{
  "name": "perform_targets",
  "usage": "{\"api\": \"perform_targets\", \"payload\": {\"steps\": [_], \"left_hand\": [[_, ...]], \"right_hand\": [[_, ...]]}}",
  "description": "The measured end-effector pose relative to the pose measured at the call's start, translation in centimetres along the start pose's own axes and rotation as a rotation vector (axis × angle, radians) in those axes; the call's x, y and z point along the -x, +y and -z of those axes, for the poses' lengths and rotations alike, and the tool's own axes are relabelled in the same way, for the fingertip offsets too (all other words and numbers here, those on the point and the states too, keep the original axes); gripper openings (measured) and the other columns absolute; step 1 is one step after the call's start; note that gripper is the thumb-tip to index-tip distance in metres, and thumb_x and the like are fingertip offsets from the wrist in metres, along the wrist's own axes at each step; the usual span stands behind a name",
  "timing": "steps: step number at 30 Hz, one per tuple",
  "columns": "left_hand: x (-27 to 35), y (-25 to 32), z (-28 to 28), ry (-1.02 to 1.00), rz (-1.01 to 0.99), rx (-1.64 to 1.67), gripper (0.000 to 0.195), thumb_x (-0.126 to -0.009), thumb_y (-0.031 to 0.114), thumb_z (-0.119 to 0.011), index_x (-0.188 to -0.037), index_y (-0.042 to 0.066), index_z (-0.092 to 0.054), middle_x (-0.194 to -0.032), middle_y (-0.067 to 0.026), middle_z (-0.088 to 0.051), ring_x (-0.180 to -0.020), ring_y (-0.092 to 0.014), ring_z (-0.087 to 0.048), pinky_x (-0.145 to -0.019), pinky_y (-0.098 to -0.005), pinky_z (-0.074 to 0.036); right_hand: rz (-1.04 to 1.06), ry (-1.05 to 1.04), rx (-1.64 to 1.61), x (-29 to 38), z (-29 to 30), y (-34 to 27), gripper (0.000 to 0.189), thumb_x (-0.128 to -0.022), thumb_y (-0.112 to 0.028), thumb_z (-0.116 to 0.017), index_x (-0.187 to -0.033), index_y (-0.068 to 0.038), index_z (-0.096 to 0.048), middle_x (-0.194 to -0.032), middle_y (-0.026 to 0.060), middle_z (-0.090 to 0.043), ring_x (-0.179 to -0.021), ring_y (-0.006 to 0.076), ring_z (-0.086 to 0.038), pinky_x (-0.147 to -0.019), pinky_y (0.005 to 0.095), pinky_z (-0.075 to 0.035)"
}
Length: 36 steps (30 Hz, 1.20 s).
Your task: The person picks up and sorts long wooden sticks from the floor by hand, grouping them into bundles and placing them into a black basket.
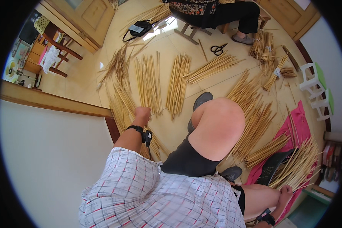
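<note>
My left hand (143, 114), fingers curled, is over the floor at the near end of a row of dry plant stalks (148, 82). More stalks (122, 95) lie just left of it; whether it grips any is hidden. At the lower right my right hand (286, 194) is curled at the near edge of a loose heap of pale stalks (297, 165). Its fingers touch stalk ends, but a firm hold cannot be made out. Beneath that heap are a bright pink cloth (293, 125) and a black perforated piece (269, 171).
Separate stalk bundles lie ahead (178, 85) and right of my knee (253, 125). Scissors (218, 49) and a black bag (139, 30) rest on the tiles. A seated person (230, 14) is at the top. White-and-green stools (316, 77) stand by the right wall.
</note>
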<state>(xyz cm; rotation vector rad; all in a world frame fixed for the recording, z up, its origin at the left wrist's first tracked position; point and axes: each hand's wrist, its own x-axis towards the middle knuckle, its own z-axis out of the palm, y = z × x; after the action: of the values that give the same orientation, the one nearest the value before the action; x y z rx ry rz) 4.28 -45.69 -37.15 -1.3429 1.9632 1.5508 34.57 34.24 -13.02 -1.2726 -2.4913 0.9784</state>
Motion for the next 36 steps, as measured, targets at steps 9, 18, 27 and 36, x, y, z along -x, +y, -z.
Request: {"api": "perform_targets", "payload": {"steps": [9, 18, 27, 36], "left_hand": [[-2.3, -3.4, -3.0, 0.097, 0.145, 0.065, 0.018, -0.081, 0.007, -0.061, -0.098, -0.001, -0.058, -0.072, -0.0127, -0.060, -0.056, -0.026, -0.056, -0.047, -0.0386, -0.043], [-4.1, -5.0, -4.6, 0.155, -0.045, -0.266, 0.025, -0.073, 0.006, -0.069, -0.094, -0.005, -0.063, -0.084, -0.0198, -0.067, -0.076, -0.031, -0.067, -0.064, -0.0397, -0.051], [-3.2, -2.9, -8.2, 0.233, -0.127, -0.407, 0.035, -0.072, 0.016, -0.070, -0.100, -0.004, -0.066, -0.101, -0.0288, -0.067, -0.097, -0.043, -0.066, -0.081, -0.0443, -0.052], [-4.7, -3.1, -7.5, 0.200, -0.118, -0.319, 0.027, -0.072, 0.011, -0.067, -0.093, -0.007, -0.064, -0.091, -0.0278, -0.068, -0.091, -0.043, -0.067, -0.077, -0.0442, -0.052]], "right_hand": [[-0.054, -0.033, -0.008, -0.7, 0.0, -0.4, 0.007, -0.085, -0.006, -0.063, -0.086, 0.001, -0.063, -0.069, 0.0024, -0.057, -0.062, 0.0111, -0.052, -0.057, 0.0267, -0.042], [0.069, -0.063, 0.190, -2.6, -0.5, 1.2, 0.008, -0.081, -0.005, -0.061, -0.085, 0.002, -0.064, -0.072, 0.0032, -0.059, -0.067, 0.0126, -0.053, -0.060, 0.0285, -0.046], [0.060, -0.025, 0.281, -2.1, 3.2, 5.0, 0.006, -0.079, -0.004, -0.063, -0.081, 0.002, -0.064, -0.072, 0.0055, -0.062, -0.068, 0.0142, -0.056, -0.063, 0.0300, -0.048], [0.001, 0.061, 0.365, 1.1, -0.6, -2.4, 0.009, -0.074, -0.005, -0.064, -0.078, 0.003, -0.064, -0.070, 0.0066, -0.062, -0.066, 0.0156, -0.057, -0.064, 0.0310, -0.048]]}}
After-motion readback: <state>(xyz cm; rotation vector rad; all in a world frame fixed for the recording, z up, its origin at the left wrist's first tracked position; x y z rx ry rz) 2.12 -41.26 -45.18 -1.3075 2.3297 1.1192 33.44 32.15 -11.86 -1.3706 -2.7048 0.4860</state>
